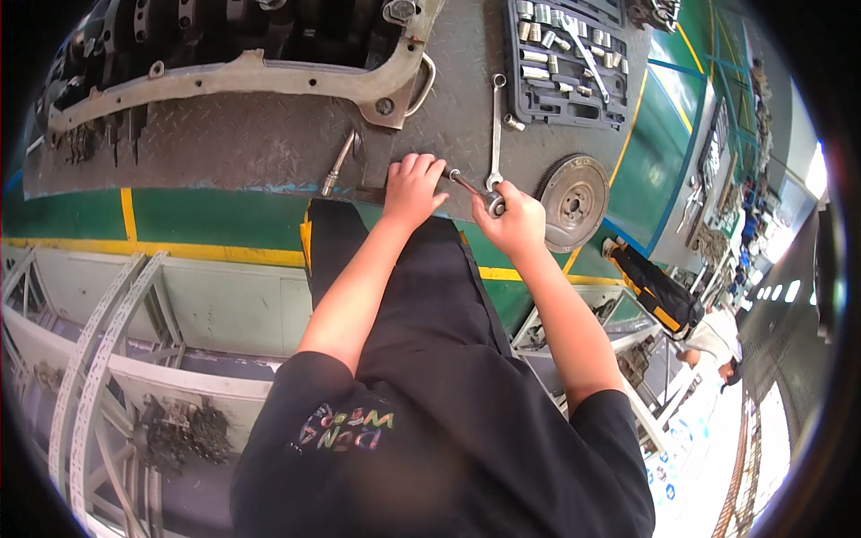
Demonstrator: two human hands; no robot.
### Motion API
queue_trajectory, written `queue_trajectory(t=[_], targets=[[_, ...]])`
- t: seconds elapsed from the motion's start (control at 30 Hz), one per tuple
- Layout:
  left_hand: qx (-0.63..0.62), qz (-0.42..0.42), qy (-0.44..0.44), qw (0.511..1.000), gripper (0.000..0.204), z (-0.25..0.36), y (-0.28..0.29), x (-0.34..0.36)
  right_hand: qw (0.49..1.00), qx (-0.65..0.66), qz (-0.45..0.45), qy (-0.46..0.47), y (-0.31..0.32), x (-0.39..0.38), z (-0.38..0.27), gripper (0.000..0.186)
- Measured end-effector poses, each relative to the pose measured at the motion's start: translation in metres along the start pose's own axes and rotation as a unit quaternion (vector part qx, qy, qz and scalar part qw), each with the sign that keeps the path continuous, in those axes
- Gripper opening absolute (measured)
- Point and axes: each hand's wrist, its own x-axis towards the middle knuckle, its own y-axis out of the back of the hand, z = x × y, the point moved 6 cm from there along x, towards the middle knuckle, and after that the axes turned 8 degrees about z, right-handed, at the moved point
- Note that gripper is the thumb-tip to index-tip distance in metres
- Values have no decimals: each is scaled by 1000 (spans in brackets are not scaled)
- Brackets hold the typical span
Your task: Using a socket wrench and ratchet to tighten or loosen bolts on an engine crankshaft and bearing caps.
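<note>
One ratchet [465, 184] is clasped firmly at its head [495, 207] by the right hand [517, 220] and at its handle [450, 172] by the left hand [414, 190].

The ratchet [494, 205] and the wrench [497, 130] are gleaming silver. The bench [224, 134] is showing dark grey with a raised tread pattern, the case [587, 110] is looking blackish, the wheel [587, 215] is showing brownish grey, and the floor [215, 215] is gleaming green with yellow stripes.
</note>
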Motion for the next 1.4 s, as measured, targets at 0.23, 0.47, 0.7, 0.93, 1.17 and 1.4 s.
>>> queue_trajectory(t=[0.23,0.47,0.7,0.93,1.17,1.4], targets=[[-14,40,-65,997,26,14,-19,23,986,134,-30,-95,3,-8,52,41],[-189,-139,-17,972,26,106,73,36,820,472,-131,-295,104,-10,90,27],[-196,-18,-156,968,37,229,181,41,750,634,-86,-168,245,-11,57,16],[-210,-1,-262,942,39,275,227,36,756,641,-94,-93,315,-23,21,19],[-202,48,-299,932,34,295,260,29,836,548,9,25,352,-33,-13,20],[-14,78,-376,923,24,323,289,4,856,509,18,86,354,-29,-34,11]])
